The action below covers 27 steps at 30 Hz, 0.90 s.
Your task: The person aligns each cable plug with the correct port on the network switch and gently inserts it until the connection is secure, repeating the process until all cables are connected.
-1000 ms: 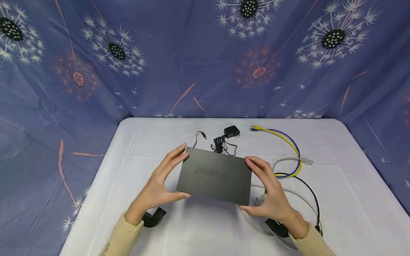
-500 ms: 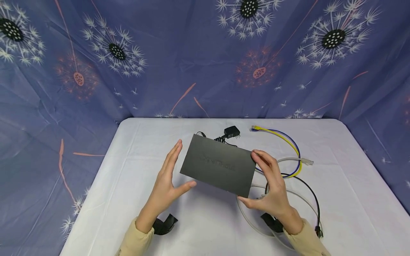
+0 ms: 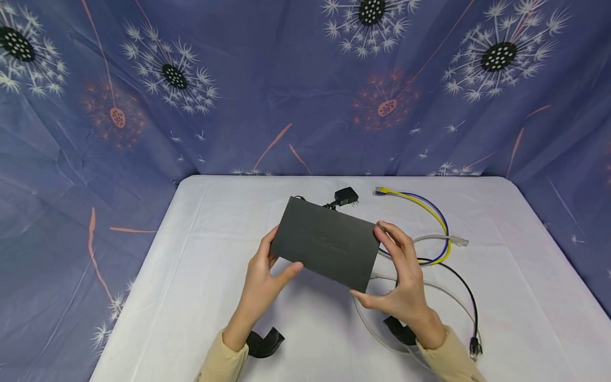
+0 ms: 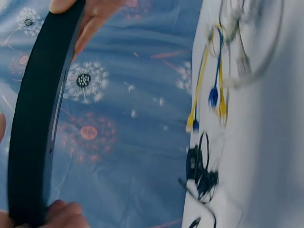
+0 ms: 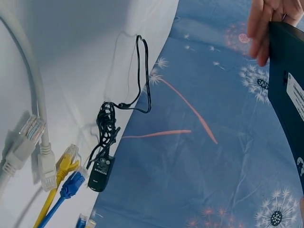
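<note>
A flat dark grey network switch [image 3: 329,244] with raised lettering on its top is held up over the table, its left end higher in the head view. My right hand [image 3: 406,289] grips its right end, fingers at the far corner and thumb under the near edge. At the left end, my left hand [image 3: 260,286] holds it with its fingers partly hidden behind the box and its thumb along the near edge. The left wrist view shows a narrow side of the switch [image 4: 35,114]. A white label [image 5: 295,97] shows in the right wrist view.
A black power adapter [image 3: 346,196] with a bundled cord lies behind the switch. Yellow and blue Ethernet cables [image 3: 436,215], a grey cable [image 3: 429,237] and a black cable [image 3: 465,286] lie at the right. A patterned curtain [image 3: 305,95] hangs behind the white table [image 3: 200,254].
The switch has tilted, its left end rising away from me. My left hand came off that end, then moved right and took hold again. My right hand kept its grip.
</note>
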Tool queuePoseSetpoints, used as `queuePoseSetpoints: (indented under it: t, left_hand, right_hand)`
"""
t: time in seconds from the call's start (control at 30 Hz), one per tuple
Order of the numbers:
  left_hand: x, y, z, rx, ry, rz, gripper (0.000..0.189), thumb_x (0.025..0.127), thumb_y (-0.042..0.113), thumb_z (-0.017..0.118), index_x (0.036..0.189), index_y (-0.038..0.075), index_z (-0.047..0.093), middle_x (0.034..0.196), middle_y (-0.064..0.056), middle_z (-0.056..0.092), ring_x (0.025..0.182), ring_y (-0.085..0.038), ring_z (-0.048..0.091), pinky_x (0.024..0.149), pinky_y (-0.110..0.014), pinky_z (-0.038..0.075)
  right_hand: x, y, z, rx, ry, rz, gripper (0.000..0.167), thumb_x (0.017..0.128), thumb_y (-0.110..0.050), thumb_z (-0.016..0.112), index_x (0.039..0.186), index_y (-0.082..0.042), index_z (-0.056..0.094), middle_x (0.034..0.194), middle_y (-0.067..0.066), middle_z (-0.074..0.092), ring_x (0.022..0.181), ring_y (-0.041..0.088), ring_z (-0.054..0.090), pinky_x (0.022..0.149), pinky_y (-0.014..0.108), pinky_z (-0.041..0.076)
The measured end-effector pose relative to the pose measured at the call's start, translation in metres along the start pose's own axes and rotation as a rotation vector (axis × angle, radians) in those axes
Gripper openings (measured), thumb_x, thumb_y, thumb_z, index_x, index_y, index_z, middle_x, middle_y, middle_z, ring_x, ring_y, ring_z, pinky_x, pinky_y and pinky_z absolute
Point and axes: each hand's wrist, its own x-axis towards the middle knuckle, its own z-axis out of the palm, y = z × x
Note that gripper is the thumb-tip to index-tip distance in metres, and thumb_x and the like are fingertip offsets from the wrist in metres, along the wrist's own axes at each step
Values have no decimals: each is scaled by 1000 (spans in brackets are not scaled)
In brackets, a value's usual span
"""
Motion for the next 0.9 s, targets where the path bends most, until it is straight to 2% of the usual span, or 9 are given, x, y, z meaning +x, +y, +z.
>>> queuePoseSetpoints:
  t: [0.13,0.27,0.37,0.67,0.83,0.9]
  left_hand:
    - [3,5,7,-167,55,21,70,87,9,70,146,10,34,138,-10,46,116,-24,54,97,-34,41]
    - [7,10,11,-383,67,24,69,86,-2,66,146,9,33,138,-14,41,109,-29,57,89,-33,48]
    - [9,13,12,-482,85,20,68,85,-6,64,146,7,34,139,-16,37,104,-30,59,84,-32,50]
    - [14,16,14,-526,175,100,66,81,-11,62,142,0,40,134,-19,42,99,-29,60,77,-29,52]
    - [15,15,14,-517,152,156,67,83,-10,62,144,-3,35,137,-20,39,101,-29,60,80,-31,52]
    - [14,15,13,-504,140,173,68,84,-8,62,146,0,33,139,-20,37,105,-29,58,81,-31,51]
  right_hand:
    - [-1,-2,1,1,3,11,84,76,-46,72,121,21,48,119,40,44,115,40,43,99,29,35]
    - [-2,-4,3,-10,6,31,84,77,-46,72,121,21,47,119,41,43,115,40,42,100,29,34]
    - [-2,-7,5,-20,10,40,84,78,-46,72,121,22,46,118,42,42,114,40,42,100,29,33]
    - [-20,3,10,-69,-16,61,89,78,-51,72,123,21,45,123,41,39,118,41,39,104,33,30]
    - [-27,5,13,-63,-10,75,91,76,-52,73,124,19,46,124,41,37,120,41,38,106,36,28]
    - [-27,5,14,-58,-6,75,90,76,-52,73,123,20,46,124,41,37,119,42,38,106,36,28]
